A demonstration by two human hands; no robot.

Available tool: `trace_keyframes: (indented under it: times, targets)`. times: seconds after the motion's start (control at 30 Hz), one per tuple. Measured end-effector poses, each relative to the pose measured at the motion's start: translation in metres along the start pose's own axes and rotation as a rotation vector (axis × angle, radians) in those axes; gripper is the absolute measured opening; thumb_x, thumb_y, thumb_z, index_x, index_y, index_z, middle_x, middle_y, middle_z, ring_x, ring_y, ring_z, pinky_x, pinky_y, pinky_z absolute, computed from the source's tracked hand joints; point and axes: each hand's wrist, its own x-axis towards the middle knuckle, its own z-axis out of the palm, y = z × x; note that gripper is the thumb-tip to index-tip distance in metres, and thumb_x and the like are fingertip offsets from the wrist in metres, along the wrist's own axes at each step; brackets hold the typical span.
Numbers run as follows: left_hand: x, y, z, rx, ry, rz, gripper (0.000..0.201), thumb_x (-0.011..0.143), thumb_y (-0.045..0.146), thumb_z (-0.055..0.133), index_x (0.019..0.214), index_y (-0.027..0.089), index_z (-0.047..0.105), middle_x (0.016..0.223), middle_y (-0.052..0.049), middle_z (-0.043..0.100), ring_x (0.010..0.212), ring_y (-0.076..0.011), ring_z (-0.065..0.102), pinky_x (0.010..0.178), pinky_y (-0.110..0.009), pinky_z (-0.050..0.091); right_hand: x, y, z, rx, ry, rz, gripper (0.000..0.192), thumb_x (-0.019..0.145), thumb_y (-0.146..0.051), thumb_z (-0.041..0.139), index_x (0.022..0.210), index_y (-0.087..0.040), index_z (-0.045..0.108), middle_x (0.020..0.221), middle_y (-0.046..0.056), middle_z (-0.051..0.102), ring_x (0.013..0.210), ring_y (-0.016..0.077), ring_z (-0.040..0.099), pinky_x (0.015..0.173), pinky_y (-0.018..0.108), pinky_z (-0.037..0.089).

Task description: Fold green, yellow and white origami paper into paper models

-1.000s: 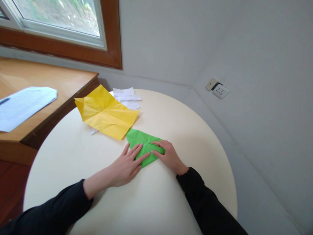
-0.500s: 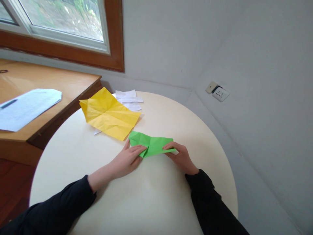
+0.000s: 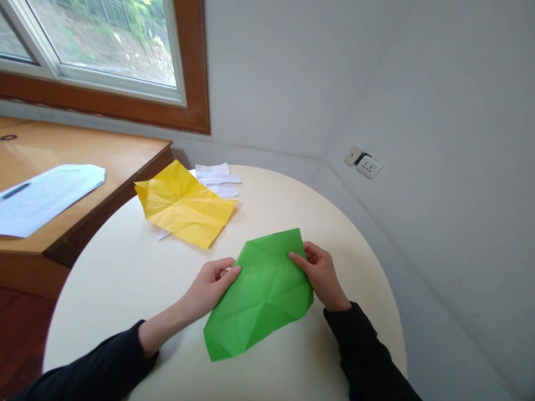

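A creased sheet of green paper is spread out between my hands above the round table. My left hand pinches its left edge, thumb on top. On the right edge, my right hand grips the sheet with the thumb over the front and the other fingers partly hidden behind. Crease lines cross the sheet and meet near its middle. Beyond my left hand lies a creased yellow paper sheet, flat on the table with its left corner raised.
White paper pieces lie at the table's far edge, partly under the yellow sheet. On the left, a wooden desk holds printed paper and a pen. Walls, a window and a socket surround the table.
The green paper has been opened from a narrow folded strip on the table into a wide sheet lifted toward me. Both hands now hold its sides. The camera view has tilted slightly upward.
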Motion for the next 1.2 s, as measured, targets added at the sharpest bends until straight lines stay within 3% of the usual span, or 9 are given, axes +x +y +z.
trace_keyframes:
  times: [0.13, 0.2, 0.3, 0.43, 0.53, 0.6, 0.83, 1.07, 1.2]
  targets:
    - [0.011, -0.01, 0.0, 0.03, -0.008, -0.032, 0.043, 0.075, 0.058, 0.046, 0.058, 0.019, 0.04, 0.049, 0.006, 0.034, 0.046, -0.0086, 0.033, 0.044, -0.021, 0.028, 0.008, 0.013, -0.001, -0.08, -0.046, 0.015, 0.027, 0.068, -0.041, 0.069, 0.075, -0.016, 0.063, 0.073, 0.004, 0.068, 0.065, 0.017, 0.061, 0.057, 0.028, 0.05]
    - [0.014, -0.016, -0.002, 0.233, 0.054, 0.015, 0.041, 0.077, 0.053, 0.046, 0.055, 0.019, 0.037, 0.048, 0.006, 0.034, 0.046, -0.009, 0.033, 0.045, -0.022, 0.027, 0.012, 0.024, -0.001, -0.163, -0.066, 0.001, 0.025, 0.069, -0.041, 0.067, 0.071, -0.017, 0.061, 0.067, 0.002, 0.065, 0.061, 0.0159, 0.058, 0.054, 0.026, 0.047]
    - [0.017, -0.023, -0.006, 0.593, 0.111, 0.079, 0.031, 0.081, 0.042, 0.047, 0.06, 0.019, 0.046, 0.051, 0.003, 0.046, 0.051, -0.0124, 0.043, 0.05, -0.024, 0.034, 0.016, 0.037, 0.0, -0.335, -0.076, -0.035, 0.023, 0.072, -0.039, 0.064, 0.066, -0.017, 0.058, 0.056, -0.003, 0.055, 0.052, 0.0127, 0.05, 0.049, 0.024, 0.039]
    - [0.019, -0.03, -0.01, 0.891, 0.166, 0.314, 0.017, 0.082, 0.03, 0.049, 0.091, 0.019, 0.058, 0.088, -0.007, 0.064, 0.083, -0.0213, 0.059, 0.073, -0.035, 0.048, 0.014, 0.041, 0.006, -0.626, -0.045, -0.14, 0.02, 0.075, -0.034, 0.06, 0.064, -0.018, 0.057, 0.052, -0.005, 0.047, 0.05, 0.0113, 0.042, 0.049, 0.023, 0.032]
    - [0.019, -0.035, -0.007, 1.033, 0.123, 0.57, 0.034, 0.085, 0.021, 0.044, 0.118, 0.016, 0.051, 0.119, -0.012, 0.057, 0.112, -0.0234, 0.051, 0.098, -0.042, 0.039, 0.012, 0.04, 0.01, -0.761, -0.059, -0.168, 0.016, 0.076, -0.033, 0.059, 0.068, -0.02, 0.058, 0.053, -0.005, 0.048, 0.05, 0.0122, 0.043, 0.05, 0.024, 0.031]
    - [0.018, -0.037, -0.003, 1.128, 0.033, 0.638, 0.038, 0.087, 0.019, 0.041, 0.124, 0.013, 0.047, 0.128, -0.013, 0.053, 0.121, -0.0242, 0.045, 0.106, -0.047, 0.029, 0.011, 0.041, 0.012, -0.807, -0.07, -0.169, 0.014, 0.077, -0.033, 0.058, 0.071, -0.021, 0.059, 0.053, -0.004, 0.049, 0.049, 0.0125, 0.043, 0.05, 0.024, 0.031]
    - [0.016, -0.041, 0.003, 1.271, -0.124, 0.497, 0.041, 0.092, 0.026, 0.034, 0.128, 0.012, 0.046, 0.135, -0.014, 0.048, 0.125, -0.0262, 0.043, 0.106, -0.049, 0.028, 0.013, 0.042, 0.011, -0.781, -0.109, -0.156, 0.013, 0.076, -0.032, 0.06, 0.073, -0.02, 0.059, 0.055, -0.005, 0.047, 0.051, 0.012, 0.042, 0.051, 0.024, 0.03]
    - [0.014, -0.042, 0.001, 1.284, -0.054, 0.459, 0.041, 0.091, 0.03, 0.035, 0.128, 0.017, 0.047, 0.137, -0.016, 0.045, 0.128, -0.0298, 0.038, 0.104, -0.055, 0.028, 0.015, 0.041, 0.003, -0.651, -0.279, -0.086, 0.013, 0.074, -0.028, 0.063, 0.082, -0.018, 0.063, 0.06, -0.004, 0.052, 0.055, 0.0113, 0.043, 0.054, 0.024, 0.034]
    - [0.014, -0.044, 0.002, 1.272, -0.033, 0.452, 0.041, 0.091, 0.031, 0.036, 0.128, 0.019, 0.047, 0.137, -0.017, 0.043, 0.129, -0.0307, 0.037, 0.104, -0.056, 0.027, 0.015, 0.042, 0.003, -0.529, -0.301, -0.162, 0.02, 0.076, -0.021, 0.06, 0.096, -0.019, 0.064, 0.077, 0.0, 0.059, 0.066, 0.0134, 0.049, 0.063, 0.026, 0.04]
